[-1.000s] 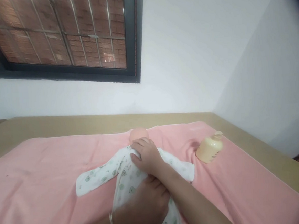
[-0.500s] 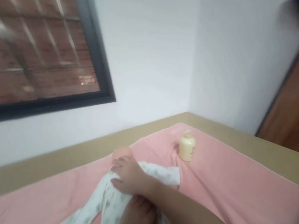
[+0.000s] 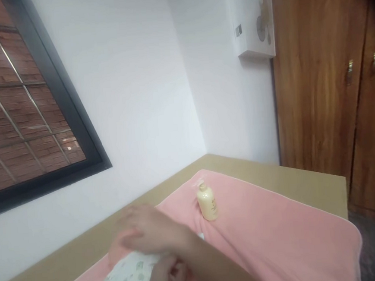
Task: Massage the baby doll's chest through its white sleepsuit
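A baby doll lies on a pink towel at the lower left, dressed in a white suit with small green prints. Its head is mostly hidden under my right hand. That hand hovers flat over the doll's head and collar with fingers stretched out to the left, slightly smeared by motion. My left hand sits at the bottom edge, just below the right forearm. Its fingers are curled onto the suit at the doll's chest. A cream lotion bottle with a pump top stands on the towel to the right of my hands.
The towel covers a tan surface set into the corner of white walls. A dark-framed window facing a brick wall is at the left. Wooden wardrobe doors stand at the right, past the surface's edge.
The view has swung right, bringing the wardrobe in and pushing the doll to the lower left. My right hand has lifted off the collar and flattened; the left stays on the suit.
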The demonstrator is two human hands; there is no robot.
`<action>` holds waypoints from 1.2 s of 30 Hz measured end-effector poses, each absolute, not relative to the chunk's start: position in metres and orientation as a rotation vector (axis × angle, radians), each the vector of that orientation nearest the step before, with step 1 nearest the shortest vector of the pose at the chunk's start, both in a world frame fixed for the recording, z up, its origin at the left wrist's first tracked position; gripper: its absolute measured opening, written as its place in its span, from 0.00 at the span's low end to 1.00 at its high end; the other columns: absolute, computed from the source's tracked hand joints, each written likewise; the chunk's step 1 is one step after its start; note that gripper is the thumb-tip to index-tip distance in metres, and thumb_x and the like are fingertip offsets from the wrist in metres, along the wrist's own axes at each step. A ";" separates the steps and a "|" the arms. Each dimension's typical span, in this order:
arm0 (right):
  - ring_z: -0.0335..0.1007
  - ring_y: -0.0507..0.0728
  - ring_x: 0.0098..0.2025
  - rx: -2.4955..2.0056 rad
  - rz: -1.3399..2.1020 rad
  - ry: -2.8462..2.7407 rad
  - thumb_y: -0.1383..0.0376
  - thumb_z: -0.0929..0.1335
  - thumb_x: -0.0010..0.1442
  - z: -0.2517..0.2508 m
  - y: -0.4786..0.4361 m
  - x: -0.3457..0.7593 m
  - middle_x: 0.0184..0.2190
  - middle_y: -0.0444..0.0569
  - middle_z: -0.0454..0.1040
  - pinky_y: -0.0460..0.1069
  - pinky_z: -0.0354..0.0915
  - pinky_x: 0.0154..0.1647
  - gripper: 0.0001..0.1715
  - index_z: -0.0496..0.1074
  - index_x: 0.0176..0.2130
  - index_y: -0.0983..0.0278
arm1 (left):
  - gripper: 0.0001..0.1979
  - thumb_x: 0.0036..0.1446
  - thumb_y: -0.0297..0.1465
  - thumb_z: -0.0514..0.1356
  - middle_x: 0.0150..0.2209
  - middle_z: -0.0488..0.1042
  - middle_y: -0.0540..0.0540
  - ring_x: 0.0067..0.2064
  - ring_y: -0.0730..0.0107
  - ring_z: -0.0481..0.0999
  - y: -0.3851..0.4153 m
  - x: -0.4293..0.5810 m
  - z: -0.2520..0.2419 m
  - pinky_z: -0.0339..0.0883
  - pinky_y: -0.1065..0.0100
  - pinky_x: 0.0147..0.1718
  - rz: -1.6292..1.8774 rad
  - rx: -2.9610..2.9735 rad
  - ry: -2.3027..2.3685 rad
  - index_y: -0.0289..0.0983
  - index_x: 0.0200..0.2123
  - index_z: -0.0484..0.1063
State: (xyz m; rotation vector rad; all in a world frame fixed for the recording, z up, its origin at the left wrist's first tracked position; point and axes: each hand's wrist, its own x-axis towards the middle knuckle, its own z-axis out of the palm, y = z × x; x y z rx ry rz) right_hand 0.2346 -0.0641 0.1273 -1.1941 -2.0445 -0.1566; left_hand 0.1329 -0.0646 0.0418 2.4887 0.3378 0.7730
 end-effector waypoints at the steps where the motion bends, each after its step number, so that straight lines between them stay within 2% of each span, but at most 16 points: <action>1: 0.59 0.56 0.58 -1.249 -0.191 -1.898 0.57 0.60 0.63 0.137 -0.073 0.255 0.55 0.46 0.67 0.53 0.56 0.56 0.20 0.68 0.53 0.56 | 0.10 0.56 0.33 0.54 0.28 0.77 0.45 0.34 0.62 0.76 -0.062 0.146 0.048 0.72 0.63 0.34 0.702 2.119 0.529 0.36 0.30 0.74; 2: 0.55 0.56 0.60 -1.309 -0.229 -1.747 0.56 0.60 0.63 0.144 -0.081 0.277 0.58 0.48 0.64 0.55 0.53 0.59 0.23 0.65 0.55 0.58 | 0.09 0.53 0.33 0.57 0.29 0.77 0.42 0.35 0.59 0.77 -0.058 0.161 0.055 0.72 0.61 0.37 0.657 1.717 0.635 0.34 0.28 0.73; 4: 0.49 0.58 0.63 -1.480 -0.302 -1.499 0.55 0.59 0.64 0.150 -0.092 0.320 0.60 0.51 0.61 0.59 0.45 0.62 0.25 0.64 0.57 0.61 | 0.16 0.59 0.37 0.51 0.38 0.77 0.38 0.40 0.60 0.77 -0.050 0.192 0.071 0.72 0.59 0.42 0.629 1.550 0.619 0.32 0.40 0.71; 5: 0.46 0.59 0.64 -1.583 -0.335 -1.418 0.54 0.58 0.64 0.148 -0.094 0.340 0.60 0.52 0.59 0.60 0.39 0.63 0.26 0.64 0.57 0.62 | 0.19 0.61 0.39 0.48 0.41 0.75 0.34 0.42 0.59 0.77 -0.046 0.208 0.078 0.71 0.59 0.44 0.600 1.457 0.611 0.30 0.42 0.69; 8: 0.34 0.62 0.67 -1.885 -0.222 -1.343 0.47 0.54 0.64 0.128 -0.091 0.386 0.65 0.54 0.50 0.63 0.29 0.63 0.34 0.61 0.59 0.62 | 0.21 0.61 0.40 0.50 0.47 0.71 0.30 0.47 0.58 0.75 -0.038 0.247 0.097 0.70 0.58 0.47 0.573 0.945 0.550 0.27 0.48 0.64; 10: 0.33 0.63 0.67 -2.039 0.070 -1.330 0.44 0.52 0.63 0.111 -0.083 0.402 0.65 0.56 0.48 0.63 0.29 0.63 0.37 0.60 0.60 0.64 | 0.21 0.62 0.39 0.48 0.48 0.70 0.30 0.47 0.58 0.75 -0.037 0.266 0.104 0.71 0.60 0.46 0.567 0.787 0.480 0.27 0.50 0.62; 12: 0.39 0.62 0.67 -2.083 0.276 -1.329 0.44 0.50 0.63 0.099 -0.075 0.407 0.64 0.58 0.51 0.63 0.30 0.63 0.40 0.58 0.61 0.66 | 0.23 0.64 0.39 0.44 0.46 0.70 0.29 0.46 0.58 0.75 -0.037 0.280 0.106 0.72 0.60 0.43 0.546 0.708 0.422 0.26 0.49 0.62; 15: 0.46 0.63 0.65 -2.089 0.337 -1.329 0.43 0.47 0.62 0.091 -0.070 0.408 0.62 0.61 0.54 0.64 0.30 0.62 0.43 0.56 0.61 0.68 | 0.26 0.64 0.41 0.41 0.43 0.71 0.28 0.43 0.57 0.76 -0.036 0.294 0.103 0.73 0.59 0.39 0.529 0.599 0.400 0.23 0.48 0.62; 24: 0.34 0.68 0.67 -2.160 0.423 -1.247 0.38 0.48 0.59 0.092 -0.073 0.411 0.65 0.59 0.45 0.69 0.32 0.60 0.49 0.51 0.64 0.69 | 0.29 0.63 0.44 0.44 0.43 0.71 0.26 0.42 0.55 0.76 -0.041 0.301 0.099 0.74 0.61 0.36 0.512 0.517 0.409 0.20 0.50 0.61; 28: 0.32 0.69 0.67 -2.220 0.468 -1.213 0.38 0.49 0.58 0.098 -0.076 0.405 0.66 0.58 0.43 0.69 0.29 0.61 0.50 0.49 0.64 0.70 | 0.31 0.63 0.44 0.44 0.44 0.70 0.26 0.43 0.56 0.76 -0.039 0.295 0.095 0.74 0.62 0.39 0.519 0.528 0.419 0.18 0.52 0.59; 30: 0.30 0.69 0.67 -2.269 0.401 -1.155 0.41 0.51 0.60 0.107 -0.081 0.399 0.66 0.61 0.40 0.68 0.27 0.61 0.49 0.48 0.65 0.73 | 0.32 0.63 0.43 0.45 0.45 0.69 0.25 0.46 0.54 0.75 -0.038 0.286 0.095 0.73 0.62 0.41 0.521 0.519 0.454 0.17 0.54 0.56; 32: 0.27 0.68 0.67 -2.207 0.193 -1.106 0.44 0.53 0.61 0.121 -0.089 0.388 0.66 0.63 0.37 0.64 0.28 0.63 0.48 0.45 0.65 0.77 | 0.32 0.62 0.43 0.46 0.48 0.68 0.24 0.49 0.52 0.73 -0.041 0.270 0.098 0.71 0.59 0.44 0.504 0.520 0.499 0.18 0.57 0.53; 34: 0.27 0.64 0.68 -1.987 -0.038 -1.108 0.45 0.53 0.63 0.137 -0.100 0.368 0.66 0.62 0.36 0.59 0.32 0.65 0.48 0.41 0.65 0.78 | 0.32 0.62 0.43 0.46 0.51 0.67 0.25 0.52 0.51 0.71 -0.049 0.246 0.103 0.70 0.57 0.47 0.465 0.536 0.521 0.20 0.58 0.52; 36: 0.28 0.62 0.68 -1.749 -0.091 -1.165 0.45 0.51 0.64 0.148 -0.110 0.337 0.67 0.59 0.36 0.58 0.36 0.65 0.47 0.37 0.66 0.76 | 0.32 0.61 0.42 0.47 0.52 0.66 0.26 0.55 0.51 0.68 -0.059 0.217 0.109 0.67 0.58 0.50 0.447 0.571 0.502 0.21 0.59 0.53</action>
